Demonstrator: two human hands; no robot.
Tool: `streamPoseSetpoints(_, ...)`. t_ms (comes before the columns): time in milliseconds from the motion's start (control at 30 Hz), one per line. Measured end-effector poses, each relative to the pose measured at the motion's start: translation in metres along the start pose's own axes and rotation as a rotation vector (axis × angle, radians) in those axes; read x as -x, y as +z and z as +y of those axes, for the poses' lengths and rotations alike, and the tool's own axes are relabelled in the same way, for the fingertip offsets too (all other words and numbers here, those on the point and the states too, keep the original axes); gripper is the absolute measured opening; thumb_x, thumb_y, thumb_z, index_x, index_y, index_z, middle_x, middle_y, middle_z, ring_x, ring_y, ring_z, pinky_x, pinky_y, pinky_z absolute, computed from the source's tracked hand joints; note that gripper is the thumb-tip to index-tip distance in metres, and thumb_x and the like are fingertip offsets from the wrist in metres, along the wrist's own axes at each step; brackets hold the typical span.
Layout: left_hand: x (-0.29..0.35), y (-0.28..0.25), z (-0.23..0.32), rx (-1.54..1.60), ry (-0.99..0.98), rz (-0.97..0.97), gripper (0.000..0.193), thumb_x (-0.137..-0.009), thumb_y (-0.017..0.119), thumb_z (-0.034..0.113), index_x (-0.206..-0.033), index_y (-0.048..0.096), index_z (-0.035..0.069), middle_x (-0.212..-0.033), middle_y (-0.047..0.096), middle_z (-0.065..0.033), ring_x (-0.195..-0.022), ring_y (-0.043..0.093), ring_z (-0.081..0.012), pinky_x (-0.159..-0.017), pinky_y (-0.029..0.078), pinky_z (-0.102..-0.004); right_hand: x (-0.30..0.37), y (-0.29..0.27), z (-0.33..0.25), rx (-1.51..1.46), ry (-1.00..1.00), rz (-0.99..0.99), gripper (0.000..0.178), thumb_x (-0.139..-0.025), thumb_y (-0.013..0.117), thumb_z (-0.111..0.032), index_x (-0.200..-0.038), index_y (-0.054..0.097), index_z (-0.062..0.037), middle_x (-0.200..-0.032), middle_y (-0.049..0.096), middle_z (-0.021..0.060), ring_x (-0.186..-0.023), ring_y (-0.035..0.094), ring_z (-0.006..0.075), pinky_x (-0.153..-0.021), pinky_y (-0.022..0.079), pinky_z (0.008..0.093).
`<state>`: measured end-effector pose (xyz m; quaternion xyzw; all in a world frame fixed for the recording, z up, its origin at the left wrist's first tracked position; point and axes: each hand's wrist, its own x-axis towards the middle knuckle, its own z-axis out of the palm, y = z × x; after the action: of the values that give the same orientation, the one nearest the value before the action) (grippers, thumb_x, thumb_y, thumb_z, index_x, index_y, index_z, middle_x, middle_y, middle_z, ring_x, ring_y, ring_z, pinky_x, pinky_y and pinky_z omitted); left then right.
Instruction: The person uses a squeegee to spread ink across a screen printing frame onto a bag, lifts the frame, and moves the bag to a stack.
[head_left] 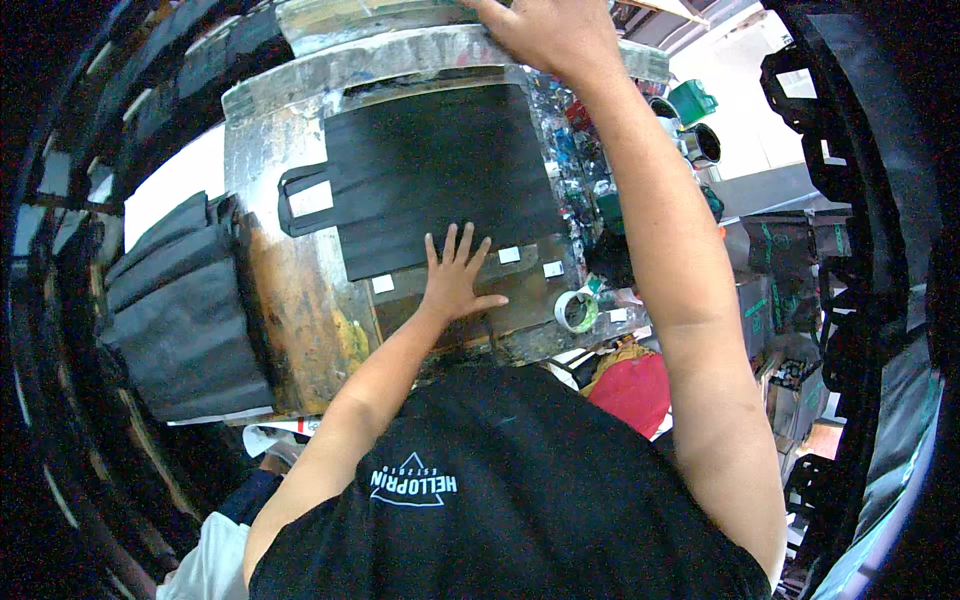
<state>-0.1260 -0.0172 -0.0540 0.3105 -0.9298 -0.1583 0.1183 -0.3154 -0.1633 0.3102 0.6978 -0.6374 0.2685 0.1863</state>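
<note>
Left hand (pixel 457 275) over the near edge of a flat black fabric bag (pixel 440 180): the fingers are spread apart, tips on the bag, gripping nothing; the palm lies nearer the body, above the worn brown board (pixel 290 330) on which the bag rests. The bag extends mostly beyond these fingertips, its looped handle (pixel 287 202) off to their left. Right hand (pixel 560 35), farther out and to the right of the left fingers, is at a long grey paint-stained bar (pixel 400 62); its fingertips run out of view, so I cannot tell whether they clamp anything. Small white squares (pixel 383 284) lie to either side of the left fingers, just beside the bag's near edge, and probably serve as edge marks. For good smoothing, the left fingers should press lightly and evenly, easing the cloth flat without dragging that edge askew. A green-and-white tape roll (pixel 577 312), right of the thumb, is best left clear of the sweep.
</note>
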Motion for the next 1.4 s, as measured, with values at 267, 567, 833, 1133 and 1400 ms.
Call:
streamPoseSetpoints(267,0.011,0.007,0.0,0.004,0.011,-0.03,0.115,-0.072,0.056,0.09,-0.158,0.039,0.015,-0.168,0.022,-0.0197,-0.155,0.013,-0.0457,-0.116,0.001,-0.0771,0.006,0.002,0.0,0.022,-0.018,0.034,0.065,-0.093,0.056,-0.067,-0.093,0.07,-0.0034,-0.089,0.068,0.0201,-0.092,0.065,0.0378,-0.086,0.042,0.0485)
streamPoseSetpoints(567,-0.021,-0.077,-0.005,0.484,-0.269,0.15,0.096,-0.088,0.067,0.067,-0.157,0.038,0.008,-0.155,0.047,-0.0234,-0.143,0.044,-0.045,-0.12,0.034,-0.0512,0.01,-0.001,-0.008,-0.002,-0.065,0.135,0.062,-0.095,0.055,-0.064,-0.093,0.071,-0.0033,-0.086,0.068,0.0189,-0.086,0.064,0.035,-0.086,0.041,0.0482)
streamPoseSetpoints(833,0.054,-0.22,0.0,2.09,-0.571,0.576,0.109,-0.091,0.046,0.08,-0.159,0.013,0.0,-0.155,0.033,-0.0291,-0.143,0.041,-0.0455,-0.119,0.037,-0.0559,0.168,0.026,-0.01,0.111,-0.135,-0.332,0.058,-0.08,0.079,-0.032,-0.128,0.057,-0.0109,-0.119,0.063,0.0107,-0.115,0.057,0.0318,-0.094,0.039,0.0503)
streamPoseSetpoints(1133,0.104,-0.096,-0.028,2.012,-0.878,0.36,0.118,-0.088,0.041,0.086,-0.161,-0.004,0.005,-0.164,0.01,-0.029,-0.15,0.023,-0.0481,-0.118,0.037,-0.0557,0.227,0.109,0.013,-0.048,-0.026,-0.586,0.058,-0.078,0.079,-0.018,-0.13,0.054,-0.0136,-0.112,0.063,0.0113,-0.111,0.061,0.035,-0.086,0.043,0.0587)
streamPoseSetpoints(1400,0.102,-0.082,-0.031,2.027,-0.957,0.394,0.124,-0.086,0.04,0.089,-0.162,-0.007,0.004,-0.167,0.003,-0.0284,-0.153,0.016,-0.0494,-0.12,0.032,-0.0593,0.245,0.098,0.019,-0.072,0.0,-0.89,0.06,-0.078,0.082,-0.023,-0.131,0.054,-0.0131,-0.116,0.065,0.0128,-0.114,0.061,0.0354,-0.087,0.044,0.0571)
